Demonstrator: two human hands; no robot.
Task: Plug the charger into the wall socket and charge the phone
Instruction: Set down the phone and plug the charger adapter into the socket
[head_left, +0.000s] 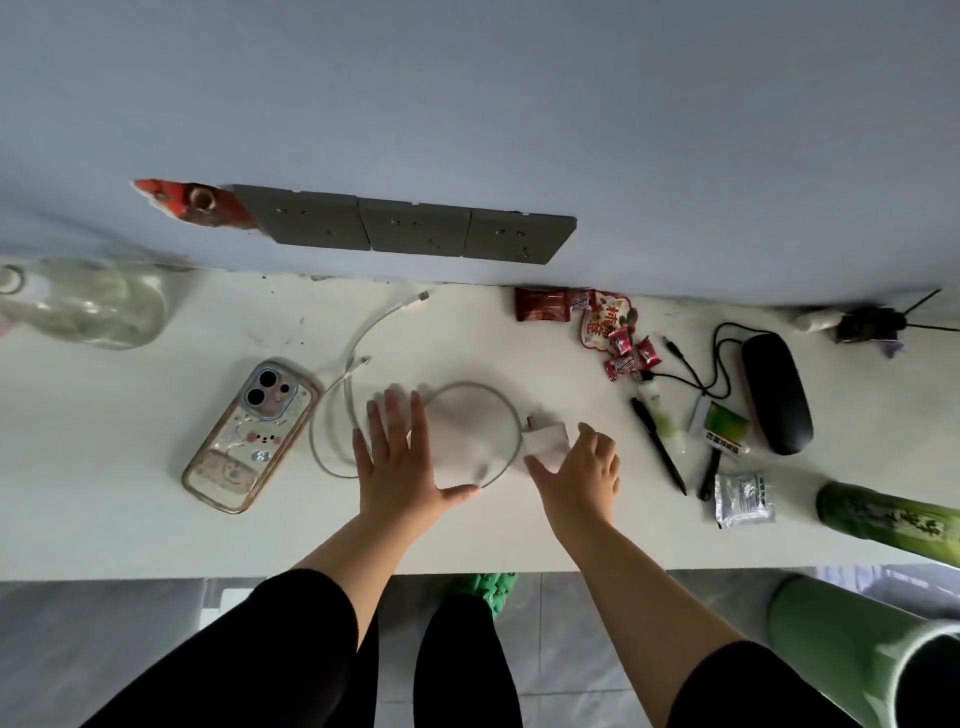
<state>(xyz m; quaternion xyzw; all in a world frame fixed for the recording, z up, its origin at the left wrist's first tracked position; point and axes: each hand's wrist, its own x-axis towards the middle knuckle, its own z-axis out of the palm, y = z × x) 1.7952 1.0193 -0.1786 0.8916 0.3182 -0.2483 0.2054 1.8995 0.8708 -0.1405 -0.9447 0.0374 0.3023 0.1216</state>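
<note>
A white charger block (545, 438) lies on the white desk (104, 519), with its white cable (337, 415) looped to the left and a loose connector (422, 297) near the wall. My right hand (579, 480) is spread over the near side of the block, fingers apart, touching or just above it. My left hand (400, 457) hovers flat and open over the cable loop. The phone (252, 434), in a clear cartoon case, lies face down to the left. A row of grey wall sockets (410, 226) sits on the wall above the desk.
A glass jar (88, 301) stands far left. Red snack packets (602, 322) lie by the wall. To the right are a black pen (658, 444), a black mouse (776, 400) with its cord, a foil sachet (743, 499) and green cylinders (888, 519).
</note>
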